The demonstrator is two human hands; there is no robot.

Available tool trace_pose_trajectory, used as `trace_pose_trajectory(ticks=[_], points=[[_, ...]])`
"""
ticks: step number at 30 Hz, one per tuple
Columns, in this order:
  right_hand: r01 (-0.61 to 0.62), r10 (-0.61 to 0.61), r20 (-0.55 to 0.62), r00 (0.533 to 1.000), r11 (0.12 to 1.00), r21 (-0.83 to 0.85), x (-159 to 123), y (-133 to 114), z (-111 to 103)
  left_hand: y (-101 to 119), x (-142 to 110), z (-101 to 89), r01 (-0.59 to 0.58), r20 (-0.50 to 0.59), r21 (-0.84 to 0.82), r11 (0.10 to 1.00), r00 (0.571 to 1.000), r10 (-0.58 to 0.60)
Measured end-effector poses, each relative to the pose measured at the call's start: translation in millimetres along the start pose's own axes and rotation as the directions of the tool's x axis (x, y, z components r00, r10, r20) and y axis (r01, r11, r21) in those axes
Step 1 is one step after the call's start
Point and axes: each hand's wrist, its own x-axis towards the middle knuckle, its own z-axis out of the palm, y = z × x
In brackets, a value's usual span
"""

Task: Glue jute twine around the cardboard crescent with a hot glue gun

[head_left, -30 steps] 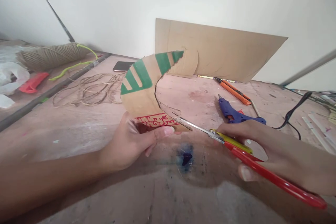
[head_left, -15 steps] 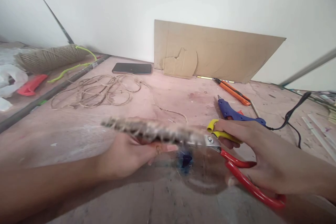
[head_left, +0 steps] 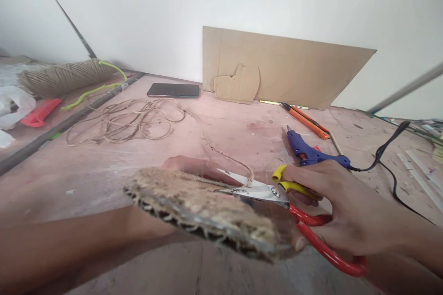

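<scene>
My left hand (head_left: 194, 164) is closed on a cardboard piece (head_left: 207, 212) with a rough, fibrous brown top and corrugated edge. The piece is tilted and hides most of the fingers. A strand of twine (head_left: 238, 162) runs from the loose coil, bends near the scissors and reaches the top of the cardboard. Red-handled scissors (head_left: 276, 191) are in my right hand (head_left: 346, 203), their blades parted, with the twine passing at them. A yellow piece (head_left: 294, 185) is by the index finger of that hand; what it is I cannot make out.
Beyond the hands lie a loose twine coil (head_left: 138, 120), a phone (head_left: 173, 90), a blue glue gun (head_left: 304, 147) with its black cord, and an orange cutter (head_left: 306, 121). A cardboard sheet (head_left: 294, 64) leans on the wall. At left is a twine roll (head_left: 65, 76).
The cardboard piece has turned from nearly edge-on to show its top face, its near edge dropping toward me. The scissor blades now show parted at the twine; the right hand has barely moved.
</scene>
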Motion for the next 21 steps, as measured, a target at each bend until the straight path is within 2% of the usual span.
trace_pose_trajectory(ticks=[3,7,10,14,18,21], points=[[-0.029,0.029,0.005,1.000,0.998,0.047,-1,0,2,2,3,0.2,0.048,0.049,-0.084,0.995,0.998,-0.044],[-0.105,0.100,0.050,0.994,0.987,0.119,-1,-4,2,4,7,-1.1,0.097,0.017,-0.053,0.994,0.995,-0.096],[-0.143,0.132,0.069,0.989,0.973,0.182,1,-12,0,4,7,-1.0,0.064,-0.011,-0.038,0.997,0.998,-0.064],[-0.182,0.150,0.139,0.979,0.950,0.255,5,-21,-4,2,8,3.1,-0.049,-0.004,-0.074,0.996,0.999,0.049],[-0.172,0.158,0.076,0.985,0.951,0.257,5,-23,-3,2,9,9.3,-0.083,-0.044,-0.154,0.985,0.996,0.077],[-0.173,0.161,0.070,0.985,0.955,0.239,6,-23,0,3,10,10.7,-0.065,-0.045,-0.148,0.987,0.997,0.059]])
